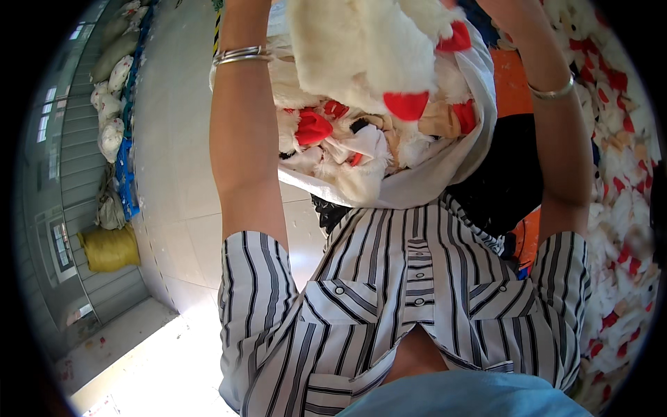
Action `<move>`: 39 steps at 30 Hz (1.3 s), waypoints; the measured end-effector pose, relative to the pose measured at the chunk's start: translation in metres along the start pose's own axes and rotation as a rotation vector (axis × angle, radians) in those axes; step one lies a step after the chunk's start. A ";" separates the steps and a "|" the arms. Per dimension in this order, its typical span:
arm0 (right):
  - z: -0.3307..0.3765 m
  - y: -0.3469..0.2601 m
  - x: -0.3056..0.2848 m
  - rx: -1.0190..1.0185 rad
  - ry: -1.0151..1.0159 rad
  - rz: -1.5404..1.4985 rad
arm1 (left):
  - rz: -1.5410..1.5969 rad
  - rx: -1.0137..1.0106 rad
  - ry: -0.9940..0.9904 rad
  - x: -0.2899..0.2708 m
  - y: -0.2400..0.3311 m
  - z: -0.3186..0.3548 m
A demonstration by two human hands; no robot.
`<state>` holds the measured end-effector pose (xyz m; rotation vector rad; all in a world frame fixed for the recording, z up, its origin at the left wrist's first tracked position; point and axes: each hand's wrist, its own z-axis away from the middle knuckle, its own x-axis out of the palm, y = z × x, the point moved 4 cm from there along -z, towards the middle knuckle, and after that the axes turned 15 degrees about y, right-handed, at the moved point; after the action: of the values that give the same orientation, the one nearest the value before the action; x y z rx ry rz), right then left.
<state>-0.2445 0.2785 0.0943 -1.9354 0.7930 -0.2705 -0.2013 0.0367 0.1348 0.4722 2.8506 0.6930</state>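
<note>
My left forearm (246, 139) reaches up past the top edge, with silvery bracelets near the wrist; the hand itself is cut off. Of my right hand (511, 15) only the part by the wrist shows at the top, its fingers out of sight. Between my arms hangs a cream-white plush piece (361, 62) with red tips, over an open white sack (483, 132). What holds the plush up is not visible. Inside the sack lie more soft pieces in white, red, beige and black, among them a red one (313, 128).
A large heap of white and red plush pieces (622, 229) covers the right side. Along the left wall stand stuffed sacks (111, 139) and a yellow bundle (109, 249). Something orange (511, 80) is behind the sack, near my right arm. Pale floor (184, 139) stretches at left.
</note>
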 end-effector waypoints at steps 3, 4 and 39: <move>-0.002 0.083 0.002 0.255 0.233 0.172 | -0.066 -0.123 -0.220 0.004 -0.045 0.048; 0.003 0.113 0.000 0.234 0.143 0.206 | -0.033 -0.007 -0.272 0.005 -0.042 0.068; 0.036 0.056 0.031 0.322 0.128 -0.335 | 0.184 -0.182 -0.562 -0.040 0.051 0.143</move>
<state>-0.2257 0.2680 0.0243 -1.7468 0.4669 -0.6881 -0.1170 0.1261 0.0371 0.7659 2.2192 0.7051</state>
